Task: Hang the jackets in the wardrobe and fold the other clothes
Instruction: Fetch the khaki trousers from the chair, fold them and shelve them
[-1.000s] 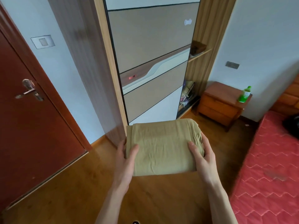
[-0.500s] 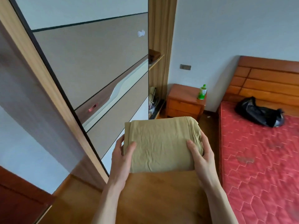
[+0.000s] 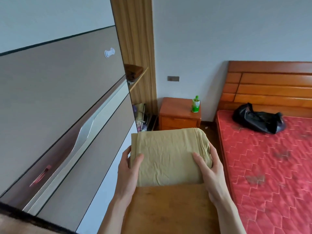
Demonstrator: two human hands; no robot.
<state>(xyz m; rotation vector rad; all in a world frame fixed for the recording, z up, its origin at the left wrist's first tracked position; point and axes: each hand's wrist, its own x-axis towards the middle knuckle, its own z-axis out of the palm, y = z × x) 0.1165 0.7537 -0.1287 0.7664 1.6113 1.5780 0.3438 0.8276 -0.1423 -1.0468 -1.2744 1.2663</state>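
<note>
Now your left hand (image 3: 125, 168) and right hand (image 3: 210, 168), fingers curled, carry the folded olive garment (image 3: 168, 156); shelve it in the wardrobe (image 3: 136, 48).

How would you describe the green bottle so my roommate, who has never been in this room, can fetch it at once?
Start at the red bed with the wooden headboard. Beside it, against the wall, stands a small orange-brown nightstand. The green bottle stands upright on its top near the right edge, the only thing on the nightstand and the only green item in view.
</note>
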